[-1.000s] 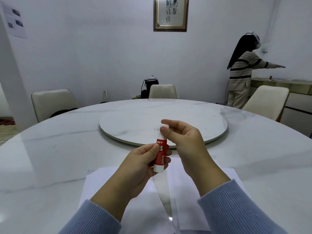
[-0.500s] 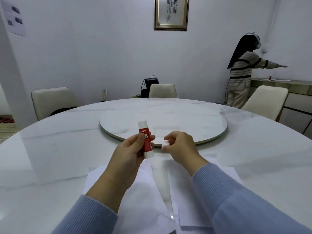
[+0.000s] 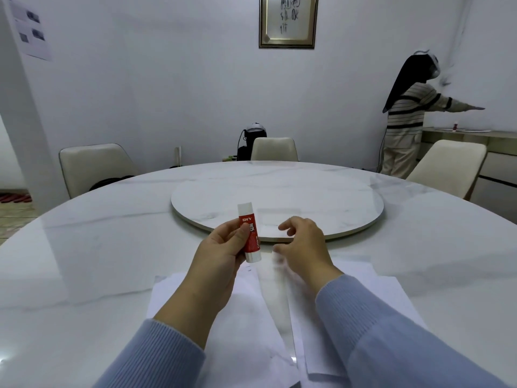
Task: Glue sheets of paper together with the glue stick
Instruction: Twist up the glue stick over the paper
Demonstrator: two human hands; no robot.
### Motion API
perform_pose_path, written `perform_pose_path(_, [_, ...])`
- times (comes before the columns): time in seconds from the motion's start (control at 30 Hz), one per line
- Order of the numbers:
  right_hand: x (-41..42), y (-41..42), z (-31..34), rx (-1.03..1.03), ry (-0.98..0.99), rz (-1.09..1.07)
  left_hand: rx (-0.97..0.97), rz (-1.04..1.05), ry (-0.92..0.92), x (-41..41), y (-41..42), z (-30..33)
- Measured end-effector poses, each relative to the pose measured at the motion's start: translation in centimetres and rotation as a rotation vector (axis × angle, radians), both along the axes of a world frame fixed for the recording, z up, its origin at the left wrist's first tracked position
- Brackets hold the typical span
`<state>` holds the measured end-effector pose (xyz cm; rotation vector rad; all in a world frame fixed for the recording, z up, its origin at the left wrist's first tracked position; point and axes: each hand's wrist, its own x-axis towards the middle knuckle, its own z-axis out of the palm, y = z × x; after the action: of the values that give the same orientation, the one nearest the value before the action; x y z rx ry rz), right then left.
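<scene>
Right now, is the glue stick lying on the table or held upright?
Held roughly upright, in the air: the left hand grips the glue stick by its red middle, one white end up, the other down.

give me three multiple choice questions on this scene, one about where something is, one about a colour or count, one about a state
1. Where do the sheets of paper lie?
A. on the round turntable
B. on the table in front of the person
C. on a chair

2. What colour is the glue stick label?
A. red
B. green
C. yellow

3. What is the left hand doing?
A. resting flat on the paper
B. hanging off the table edge
C. gripping the glue stick

Answers:
1 B: the sheets lie on the marble table, nearer than the turntable.
2 A: the label is red with white lettering.
3 C: its fingers and thumb curl round the tube, while the right hand has loosely curled fingers.
</scene>
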<state>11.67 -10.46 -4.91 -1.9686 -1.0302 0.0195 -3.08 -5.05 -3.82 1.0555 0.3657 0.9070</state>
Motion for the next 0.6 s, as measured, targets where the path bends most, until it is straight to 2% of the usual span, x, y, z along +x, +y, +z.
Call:
perform_pose_path(0.07, [-0.5,-0.9,1.7,0.066,0.058,-0.006,0.001,0.037,0.017,0.0,0.2,-0.1])
perform_pose_path(0.17, [-2.7,-3.0,2.7,0.091,0.237,0.132,-0.017,0.077,-0.007,-0.2,0.3,0.1])
perform_pose_path(0.27, [-5.5,-5.1,1.7,0.065,0.196,0.196,-0.021,0.119,-0.017,-0.3,0.0,0.4])
perform_pose_path(0.37, [-6.9,-5.2,0.7,0.176,0.134,0.106,0.008,0.123,0.006,-0.3,-0.8,0.3])
perform_pose_path(0.47, [-7.8,-4.7,0.1,0.169,0.128,0.085,0.034,0.128,0.012,-0.5,-1.1,0.5])
perform_pose_path(0.53, [-8.1,-4.2,-0.4,0.178,0.254,0.133,0.045,0.126,0.014,-0.7,-1.0,0.7])
perform_pose_path(0.6, [-8.1,-4.2,-0.4,0.224,0.505,0.234,0.043,0.113,0.013,-0.9,-0.9,0.9])
